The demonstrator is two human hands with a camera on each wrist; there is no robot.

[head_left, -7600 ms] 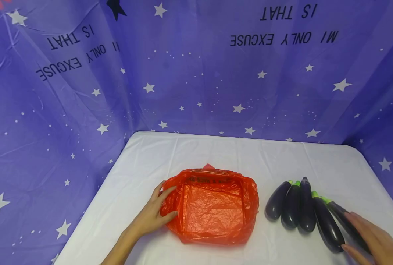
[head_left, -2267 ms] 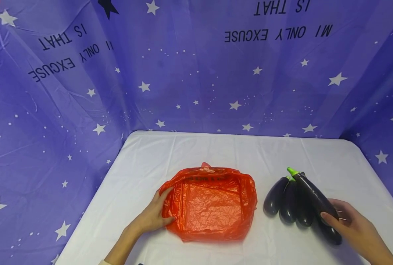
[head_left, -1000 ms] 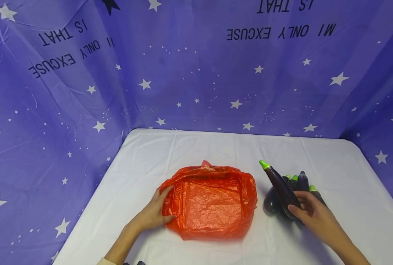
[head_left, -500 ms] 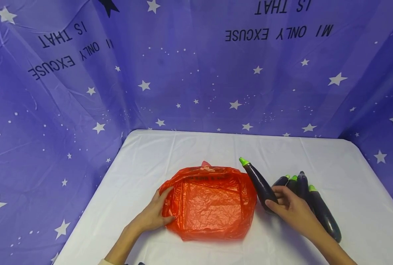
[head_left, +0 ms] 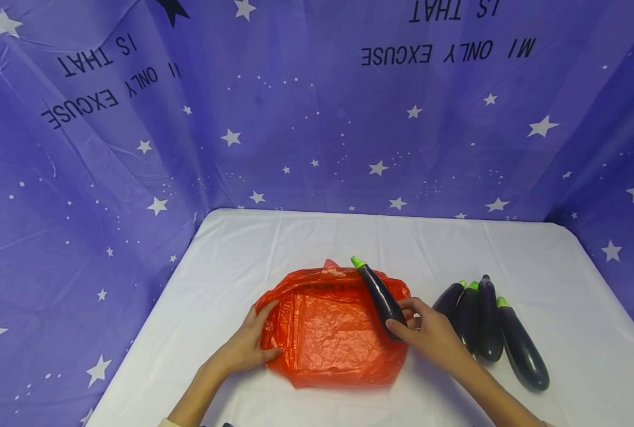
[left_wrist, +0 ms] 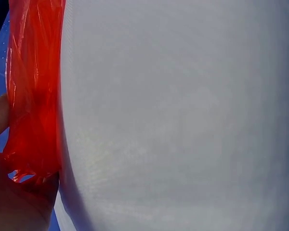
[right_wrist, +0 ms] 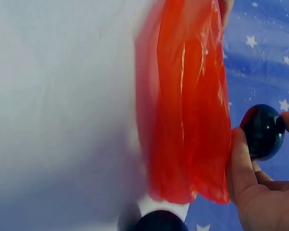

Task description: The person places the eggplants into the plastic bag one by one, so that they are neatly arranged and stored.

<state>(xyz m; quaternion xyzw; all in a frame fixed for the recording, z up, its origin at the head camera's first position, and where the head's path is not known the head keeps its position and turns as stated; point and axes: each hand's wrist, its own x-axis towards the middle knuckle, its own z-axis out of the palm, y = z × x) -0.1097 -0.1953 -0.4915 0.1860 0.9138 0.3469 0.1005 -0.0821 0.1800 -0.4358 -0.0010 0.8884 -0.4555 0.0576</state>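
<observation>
A red plastic bag stands on the white table with its mouth spread wide, a boxy shape showing through its floor. At its left side, my left hand holds the rim, fingers and thumb hooked over the edge; in the left wrist view the red film partly covers that hand. My right hand pinches the thick end of a dark purple eggplant between thumb and fingers. This eggplant overlaps the bag's right part, its green stem pointing away and left. The right wrist view shows its rounded end beside the bag's wall.
Several more eggplants lie side by side right of the bag, close to my right forearm. A white cloth covers the table. Purple star-print curtains rise behind and at the sides. A small dark thing shows at the bottom edge.
My right hand has picked the rightmost eggplant from the row and carried it left, from above the others to over the bag's right side. The left hand has stayed on the rim.
</observation>
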